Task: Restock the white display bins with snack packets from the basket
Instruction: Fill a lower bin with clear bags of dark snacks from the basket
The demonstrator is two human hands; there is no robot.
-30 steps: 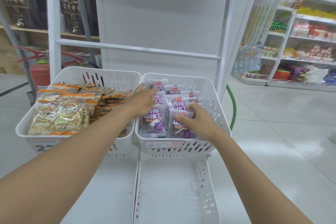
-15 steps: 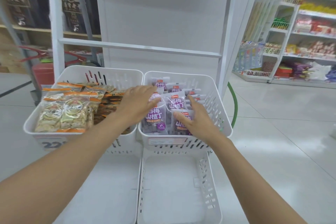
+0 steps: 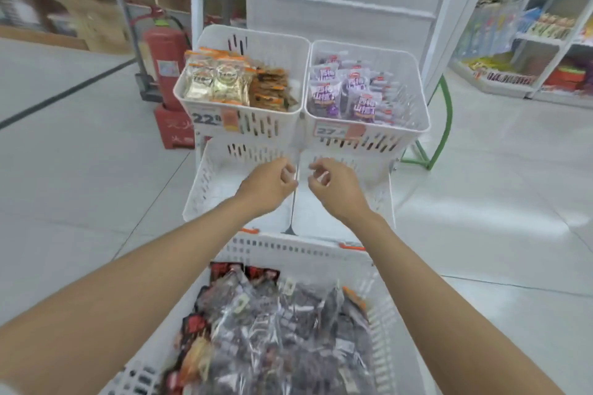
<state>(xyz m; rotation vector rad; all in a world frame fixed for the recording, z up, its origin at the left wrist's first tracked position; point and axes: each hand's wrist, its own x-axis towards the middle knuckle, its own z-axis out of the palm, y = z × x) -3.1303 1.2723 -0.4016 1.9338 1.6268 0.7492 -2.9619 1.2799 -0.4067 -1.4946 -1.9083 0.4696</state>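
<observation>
Two white display bins stand side by side on the upper tier. The upper left bin (image 3: pixel 205 125) holds gold and orange snack packets (image 3: pixel 224 80). The upper right bin (image 3: pixel 414 125) holds purple packets (image 3: pixel 346 93). Below them are two lower white bins, the left lower bin (image 3: pixel 205 189) and the right lower bin (image 3: pixel 383 199), both showing bare insides. A white basket (image 3: pixel 298 250) full of dark red and black snack packets (image 3: pixel 272 324) sits nearest me. My left hand (image 3: pixel 268 184) and my right hand (image 3: pixel 337 186) hover over the lower bins, fingers loosely curled, holding nothing.
A red fire extinguisher (image 3: pixel 163 58) on a red stand sits on the floor left of the bins. A green metal frame (image 3: pixel 439 135) stands to the right of the white rack. Stocked shelves (image 3: pixel 545 42) line the far right; wooden shelving fills the back left.
Both hands have left the purple packets in the upper right bin and drawn back toward me, over the lower bins. The view has pulled back and tilted down, bringing the basket into sight.
</observation>
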